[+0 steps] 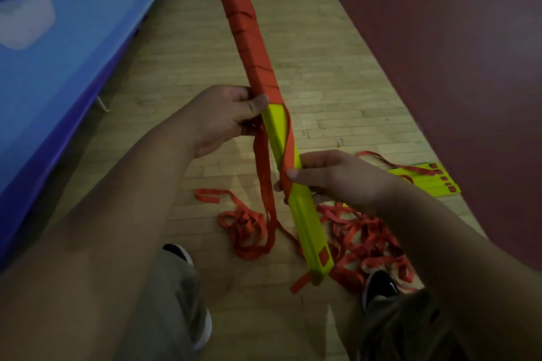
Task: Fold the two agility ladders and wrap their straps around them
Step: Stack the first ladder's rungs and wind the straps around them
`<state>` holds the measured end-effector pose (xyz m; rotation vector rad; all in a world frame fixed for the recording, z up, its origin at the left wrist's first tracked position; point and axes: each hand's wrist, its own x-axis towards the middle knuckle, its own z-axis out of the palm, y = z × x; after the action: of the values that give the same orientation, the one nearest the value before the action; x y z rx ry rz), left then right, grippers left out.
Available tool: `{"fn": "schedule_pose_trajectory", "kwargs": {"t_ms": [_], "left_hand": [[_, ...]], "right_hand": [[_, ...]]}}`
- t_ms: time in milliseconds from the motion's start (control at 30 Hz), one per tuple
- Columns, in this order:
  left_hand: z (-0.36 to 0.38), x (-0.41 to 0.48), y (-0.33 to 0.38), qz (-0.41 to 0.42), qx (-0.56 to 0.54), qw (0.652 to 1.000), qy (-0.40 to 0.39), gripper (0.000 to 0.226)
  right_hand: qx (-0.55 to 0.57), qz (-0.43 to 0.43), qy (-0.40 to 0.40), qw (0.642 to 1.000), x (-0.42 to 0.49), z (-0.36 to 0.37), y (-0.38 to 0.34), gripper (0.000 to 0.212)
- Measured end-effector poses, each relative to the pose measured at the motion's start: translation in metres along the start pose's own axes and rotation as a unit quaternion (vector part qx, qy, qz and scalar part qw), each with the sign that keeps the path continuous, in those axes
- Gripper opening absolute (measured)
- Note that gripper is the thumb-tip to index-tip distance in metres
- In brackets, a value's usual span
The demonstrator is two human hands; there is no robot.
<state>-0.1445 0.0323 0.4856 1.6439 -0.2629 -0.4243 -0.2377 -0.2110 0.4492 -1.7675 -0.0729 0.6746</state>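
A folded bundle of yellow ladder rungs [305, 223] slants from the top centre down to my feet. Red strap is wound around its upper half [249, 35]. My left hand [223, 117] grips the bundle's left edge just below the wound part, with strap passing under its fingers. My right hand [331, 176] grips the bundle lower down, thumb pressing a diagonal run of strap against it. A loose strap loop [265, 184] hangs from my left hand to the floor. The second ladder's yellow rungs [425, 182] lie stacked on the floor at the right.
Tangled red strap [363, 240] is heaped on the wooden floor by my black shoes [378, 284]. A blue mat [58, 47] runs along the left. A dark red surface [457, 53] fills the right side.
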Motion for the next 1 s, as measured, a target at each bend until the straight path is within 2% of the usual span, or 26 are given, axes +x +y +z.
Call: {"fn": "schedule_pose_trajectory", "kwargs": {"t_ms": [133, 300, 433, 533, 733, 1000], "left_hand": [[-0.005, -0.001, -0.001, -0.001, 0.037, 0.999, -0.018, 0.043], [-0.007, 0.001, 0.0, -0.026, 0.057, 0.998, 0.011, 0.022], [-0.009, 0.001, 0.002, -0.036, 0.083, 0.995, 0.044, 0.023], [-0.009, 0.0, 0.001, -0.038, 0.125, 0.989, 0.073, 0.026], [-0.005, -0.001, 0.0, -0.042, 0.244, 0.963, 0.106, 0.033], [-0.001, 0.004, -0.01, -0.067, 0.222, 0.963, 0.135, 0.032]], "right_hand": [[0.001, -0.026, 0.0, 1.0, -0.001, 0.004, 0.002, 0.023], [0.065, -0.042, 0.035, 0.996, 0.002, 0.01, 0.002, 0.02], [0.041, -0.049, 0.08, 0.995, 0.005, 0.006, 0.006, 0.016], [0.03, -0.051, 0.108, 0.992, 0.007, 0.004, 0.007, 0.035], [0.014, -0.043, 0.153, 0.987, 0.009, 0.006, 0.009, 0.04], [-0.065, -0.04, 0.217, 0.973, 0.014, 0.011, 0.015, 0.024]]}}
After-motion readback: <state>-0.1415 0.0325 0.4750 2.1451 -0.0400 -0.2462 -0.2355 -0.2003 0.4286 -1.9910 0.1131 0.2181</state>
